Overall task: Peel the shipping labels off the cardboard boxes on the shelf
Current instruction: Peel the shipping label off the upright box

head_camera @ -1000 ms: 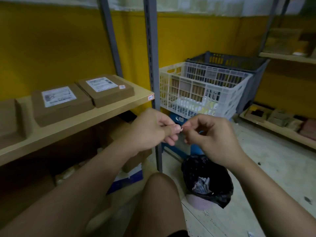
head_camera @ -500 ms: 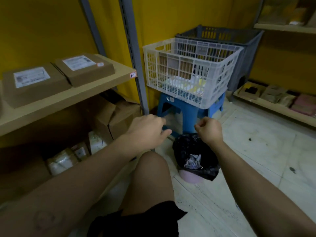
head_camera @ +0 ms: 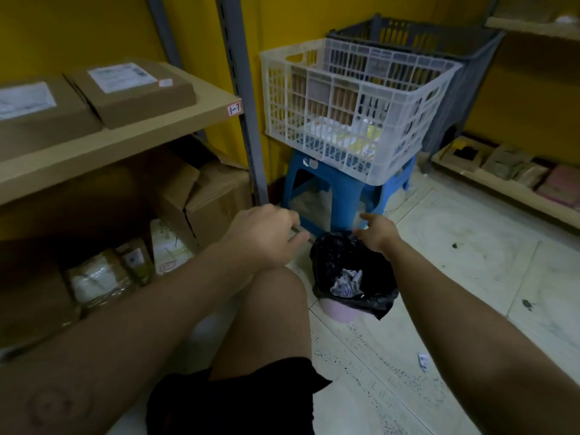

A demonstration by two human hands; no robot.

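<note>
Two flat cardboard boxes lie on the wooden shelf (head_camera: 131, 142) at the left. The nearer box (head_camera: 147, 102) carries a white shipping label (head_camera: 121, 76) and a small sticker; the box to its left (head_camera: 40, 120) also bears a white label (head_camera: 25, 100). My left hand (head_camera: 266, 237) hovers low beside my knee with fingers loosely curled, holding nothing that I can see. My right hand (head_camera: 375, 232) hangs over the rim of a black-lined waste bin (head_camera: 329, 255) with its fingers spread. Crumpled label scraps (head_camera: 346, 282) lie inside the bin.
A white plastic crate (head_camera: 361, 105) sits on a blue stool (head_camera: 339, 186), with a grey crate (head_camera: 439, 39) behind it. Grey shelf uprights (head_camera: 238, 89) stand by the yellow wall. Open cartons and wrapped parcels fill the lower shelf (head_camera: 201, 196). Another low shelf (head_camera: 502, 171) runs along the right. A paper scrap (head_camera: 423, 362) lies on the floor.
Both hands dropped from pinching a small scrap at chest height down to the bin. My right hand has opened above the bin, and my view has tilted down.
</note>
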